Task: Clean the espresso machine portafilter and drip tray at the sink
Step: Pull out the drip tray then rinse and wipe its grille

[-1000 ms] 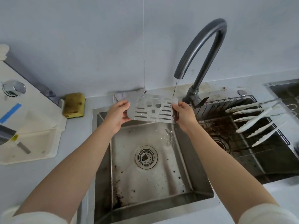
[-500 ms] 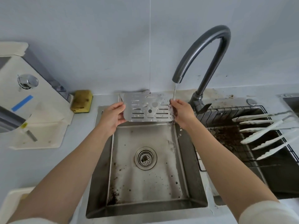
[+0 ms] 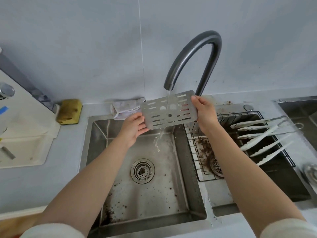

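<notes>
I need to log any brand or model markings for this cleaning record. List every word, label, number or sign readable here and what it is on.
None: no text can be read anywhere in this view.
The blue tape on the cream espresso machine shows no writing.
The slotted metal drip tray grate, held by the left hand and right hand, has only cut-outs.
The faucet has no visible marking.

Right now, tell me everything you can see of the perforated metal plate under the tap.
The drip tray grate is a thin, flat, rounded-corner rectangle of matte grey metal, pierced by rows of slots and a few round holes. It is held in the air above the back of the left sink basin, tilted, right end higher. The left hand pinches its lower left corner; the right hand grips its right edge. Water from the faucet strikes its middle and runs off the lower edge.
</notes>
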Motion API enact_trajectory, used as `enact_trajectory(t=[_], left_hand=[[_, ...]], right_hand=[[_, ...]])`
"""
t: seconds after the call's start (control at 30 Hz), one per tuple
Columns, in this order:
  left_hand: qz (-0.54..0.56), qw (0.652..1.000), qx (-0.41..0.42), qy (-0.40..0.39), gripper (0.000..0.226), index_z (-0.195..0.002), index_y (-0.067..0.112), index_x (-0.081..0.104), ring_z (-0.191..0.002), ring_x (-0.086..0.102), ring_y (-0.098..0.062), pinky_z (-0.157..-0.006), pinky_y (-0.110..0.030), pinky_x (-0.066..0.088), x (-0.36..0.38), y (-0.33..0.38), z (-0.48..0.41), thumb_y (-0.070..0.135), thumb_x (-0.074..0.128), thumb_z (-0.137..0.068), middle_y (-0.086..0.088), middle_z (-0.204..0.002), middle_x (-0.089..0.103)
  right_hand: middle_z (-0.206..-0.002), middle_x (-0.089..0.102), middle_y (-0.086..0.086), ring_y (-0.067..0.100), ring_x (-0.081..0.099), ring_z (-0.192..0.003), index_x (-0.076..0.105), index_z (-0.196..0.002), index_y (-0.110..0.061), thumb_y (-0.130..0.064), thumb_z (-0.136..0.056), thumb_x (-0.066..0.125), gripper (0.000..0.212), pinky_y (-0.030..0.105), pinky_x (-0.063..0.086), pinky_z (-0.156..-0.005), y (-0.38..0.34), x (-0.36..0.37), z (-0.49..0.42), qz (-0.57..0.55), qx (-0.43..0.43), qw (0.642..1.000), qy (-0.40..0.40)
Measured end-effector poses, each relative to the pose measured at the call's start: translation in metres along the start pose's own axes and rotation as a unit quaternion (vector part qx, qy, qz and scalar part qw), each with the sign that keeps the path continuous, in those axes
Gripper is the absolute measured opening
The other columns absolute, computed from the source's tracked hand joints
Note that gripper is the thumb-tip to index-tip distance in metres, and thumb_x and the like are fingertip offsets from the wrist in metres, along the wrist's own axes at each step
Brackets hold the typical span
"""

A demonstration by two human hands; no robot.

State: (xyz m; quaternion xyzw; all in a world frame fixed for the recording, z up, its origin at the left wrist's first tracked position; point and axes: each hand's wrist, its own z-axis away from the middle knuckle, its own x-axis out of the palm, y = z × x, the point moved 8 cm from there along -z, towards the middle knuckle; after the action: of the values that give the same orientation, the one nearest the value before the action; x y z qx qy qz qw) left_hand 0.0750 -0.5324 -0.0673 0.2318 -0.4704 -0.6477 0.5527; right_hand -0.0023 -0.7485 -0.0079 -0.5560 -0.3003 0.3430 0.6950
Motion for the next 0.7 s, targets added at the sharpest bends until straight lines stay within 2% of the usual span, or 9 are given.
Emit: enact_trajectory(t=[0.1, 0.23, 0.33, 0.4, 0.47, 0.57, 0.63, 0.7], left_hand=[[-0.013, 0.999, -0.011, -0.031, 0.019, -0.094, 0.014, 0.057, -0.083, 0.062, -0.019, -0.076, -0.032, 0.051, 0.018, -0.008, 0.0, 0.003, 0.041, -0.096, -0.005, -0.096, 0.063], [-0.033, 0.998, -0.037, -0.05, 0.018, -0.106, 0.008, 0.056, -0.082, 0.064, -0.02, -0.079, -0.034, 0.052, 0.035, -0.025, -0.001, 0.005, 0.042, -0.095, -0.008, -0.097, 0.065], [-0.037, 0.996, -0.056, -0.065, 0.015, -0.095, 0.009, 0.057, -0.078, 0.064, -0.019, -0.079, -0.036, 0.053, 0.046, -0.034, -0.001, 0.004, 0.042, -0.095, -0.007, -0.09, 0.065], [-0.033, 0.995, -0.062, -0.071, 0.016, -0.089, 0.011, 0.056, -0.075, 0.063, -0.017, -0.069, -0.031, 0.054, 0.053, -0.035, -0.001, 0.004, 0.043, -0.095, -0.005, -0.085, 0.064], [-0.036, 0.995, -0.061, -0.076, 0.014, -0.09, 0.01, 0.056, -0.074, 0.063, -0.016, -0.064, -0.028, 0.053, 0.059, -0.032, -0.002, 0.004, 0.044, -0.094, -0.004, -0.085, 0.064], [-0.048, 0.994, -0.052, -0.08, 0.012, -0.101, 0.006, 0.055, -0.077, 0.064, -0.018, -0.067, -0.029, 0.053, 0.066, -0.024, -0.006, 0.004, 0.045, -0.094, -0.008, -0.094, 0.064], [-0.052, 0.995, -0.042, -0.079, 0.009, -0.094, 0.008, 0.055, -0.075, 0.063, -0.019, -0.065, -0.028, 0.054, 0.068, -0.016, -0.008, 0.005, 0.046, -0.094, -0.008, -0.092, 0.063], [-0.058, 0.994, -0.032, -0.081, 0.011, -0.087, 0.01, 0.054, -0.071, 0.063, -0.018, -0.056, -0.024, 0.055, 0.067, -0.008, -0.007, 0.006, 0.047, -0.094, -0.006, -0.087, 0.064]], right_hand=[[-0.07, 0.068, -0.003, 0.009, 0.066, -0.059, 0.065, -0.078, -0.018, -0.021, -0.094, 0.051, 0.021, 0.026, 0.056, -0.058, -0.001, -0.017, 0.0, 0.002, -0.003, 0.999, 0.033], [-0.07, 0.068, -0.005, 0.012, 0.066, -0.068, 0.064, -0.075, -0.02, -0.023, -0.093, 0.053, 0.021, 0.031, 0.054, -0.073, 0.005, -0.037, 0.0, 0.009, 0.013, 0.996, 0.086], [-0.067, 0.068, -0.008, 0.012, 0.066, -0.07, 0.064, -0.074, -0.021, -0.024, -0.092, 0.054, 0.021, 0.032, 0.053, -0.077, 0.009, -0.049, 0.002, 0.007, 0.024, 0.993, 0.116], [-0.07, 0.065, -0.004, 0.016, 0.062, -0.074, 0.064, -0.073, -0.021, -0.024, -0.092, 0.054, 0.022, 0.034, 0.052, -0.081, 0.011, -0.057, 0.003, 0.005, 0.032, 0.99, 0.135], [-0.066, 0.061, -0.003, 0.015, 0.058, -0.067, 0.062, -0.069, -0.02, -0.024, -0.093, 0.052, 0.026, 0.032, 0.052, -0.075, 0.01, -0.061, 0.004, -0.002, 0.032, 0.989, 0.146], [-0.05, 0.06, -0.01, 0.004, 0.056, -0.047, 0.06, -0.067, -0.021, -0.025, -0.094, 0.051, 0.029, 0.019, 0.049, -0.05, 0.008, -0.065, 0.005, -0.027, 0.023, 0.987, 0.158], [-0.042, 0.056, -0.013, -0.002, 0.049, -0.036, 0.058, -0.066, -0.021, -0.026, -0.094, 0.05, 0.029, 0.013, 0.039, -0.037, 0.004, -0.065, 0.007, -0.041, 0.019, 0.986, 0.161], [-0.039, 0.054, -0.013, -0.003, 0.046, -0.031, 0.057, -0.067, -0.019, -0.025, -0.094, 0.05, 0.029, 0.012, 0.034, -0.032, 0.003, -0.065, 0.007, -0.042, 0.021, 0.986, 0.159]])
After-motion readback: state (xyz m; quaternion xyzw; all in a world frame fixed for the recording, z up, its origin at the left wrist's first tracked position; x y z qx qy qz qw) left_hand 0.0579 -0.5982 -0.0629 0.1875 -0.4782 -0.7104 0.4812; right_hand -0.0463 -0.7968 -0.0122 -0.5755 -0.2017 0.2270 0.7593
